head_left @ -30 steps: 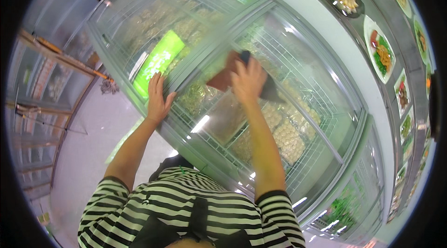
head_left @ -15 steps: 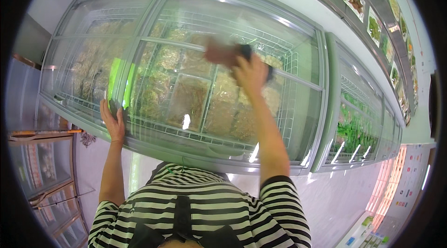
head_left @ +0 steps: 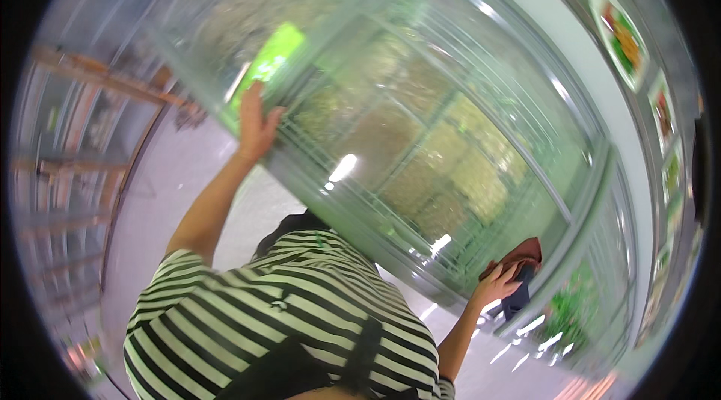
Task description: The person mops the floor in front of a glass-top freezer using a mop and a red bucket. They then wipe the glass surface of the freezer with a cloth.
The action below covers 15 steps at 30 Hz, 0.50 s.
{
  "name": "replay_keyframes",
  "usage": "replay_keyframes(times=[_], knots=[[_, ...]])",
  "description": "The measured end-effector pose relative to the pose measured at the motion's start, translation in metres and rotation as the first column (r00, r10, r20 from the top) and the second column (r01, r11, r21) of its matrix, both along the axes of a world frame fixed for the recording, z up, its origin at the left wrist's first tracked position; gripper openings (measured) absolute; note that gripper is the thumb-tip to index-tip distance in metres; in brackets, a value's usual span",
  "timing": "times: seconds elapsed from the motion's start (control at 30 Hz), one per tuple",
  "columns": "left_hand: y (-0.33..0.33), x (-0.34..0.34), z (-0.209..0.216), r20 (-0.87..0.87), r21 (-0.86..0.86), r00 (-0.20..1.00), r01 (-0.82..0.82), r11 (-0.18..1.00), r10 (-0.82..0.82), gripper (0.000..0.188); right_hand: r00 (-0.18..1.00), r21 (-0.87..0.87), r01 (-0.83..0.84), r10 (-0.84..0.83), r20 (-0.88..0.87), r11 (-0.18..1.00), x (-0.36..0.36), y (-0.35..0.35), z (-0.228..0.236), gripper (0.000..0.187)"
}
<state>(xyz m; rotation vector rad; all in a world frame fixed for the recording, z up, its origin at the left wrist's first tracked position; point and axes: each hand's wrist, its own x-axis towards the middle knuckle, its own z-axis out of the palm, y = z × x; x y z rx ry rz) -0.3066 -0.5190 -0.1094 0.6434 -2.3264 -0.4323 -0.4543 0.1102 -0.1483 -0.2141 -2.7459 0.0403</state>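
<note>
A chest freezer with a sliding glass lid [head_left: 405, 271] runs diagonally in front of me. Bagged pale and brown food [head_left: 432, 193] lies in wire baskets under the glass. At the freezer's near left edge rests my left hand [head_left: 257, 126], fingers spread, next to a bright green strip [head_left: 279, 47] on the glass. My right hand [head_left: 497, 284] presses a bunched brown and dark cloth [head_left: 526, 252] onto the lid's near right corner. The fingers lie over the cloth and hide part of it. The picture is somewhat blurred by motion.
Beyond the right end stands another glass-topped freezer holding leafy green goods [head_left: 574, 302]. Plated dishes [head_left: 619, 36] line a ledge along the far side. Shelving with glass fronts [head_left: 71, 167] rises at the left, beside pale floor [head_left: 161, 197].
My right hand has brought the cloth from the lid's far middle to its near right corner. My view and body have turned, so the freezer slants now. My left hand stays by the green strip.
</note>
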Motion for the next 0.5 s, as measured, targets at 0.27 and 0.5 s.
replay_keyframes(times=[0.27, 0.5], knots=[[0.127, 0.010, 0.031, -0.008, 0.228, 0.822, 0.555, 0.800, -0.569, 0.069, 0.611, -0.107, -0.765, 0.768, 0.189, 0.635, -0.006, -0.245, 0.058, 0.052], [0.081, 0.023, 0.025, 0.094, 0.187, 0.943, 0.299, 0.936, -0.320, 0.075, 0.254, -0.983, 0.179, 0.967, 0.015, -0.032, 0.040, -0.437, 0.092, 0.052]])
